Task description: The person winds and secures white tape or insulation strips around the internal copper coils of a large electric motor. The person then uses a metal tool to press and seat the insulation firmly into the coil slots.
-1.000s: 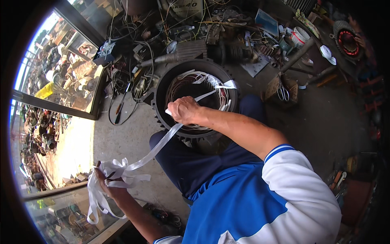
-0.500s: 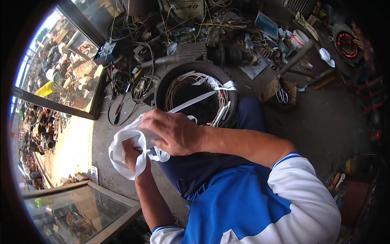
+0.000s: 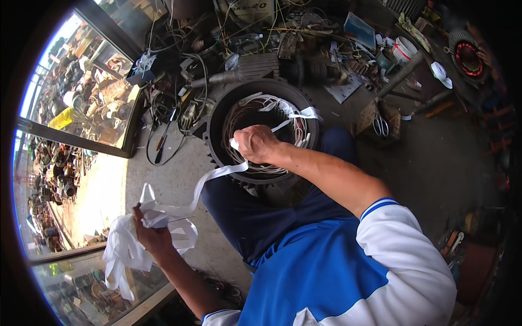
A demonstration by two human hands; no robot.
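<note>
- Our R arm reaches far & left over our lap; R hand [image 3: 255, 144] is a tight fist, knuckles up, closed on white tape [image 3: 220, 171], above the near-left part of the ring [image 3: 216, 127].
- Our L arm angles out near left; L hand [image 3: 151, 232] is curled round a loose tape bundle [image 3: 126, 243], loops hanging either side.
- Tape sags btwn hands; another stretch runs from R fist far-right to the coils [image 3: 300, 130].
- Scissors [image 3: 380, 126] sit right of ring.

Grey floor [image 3: 155, 182], dim toward right, bright sunlit ground [image 3: 103, 190] at left, dark window frame [image 3: 76, 138] upper left, glass pane [image 3: 81, 280] lower left.
</note>
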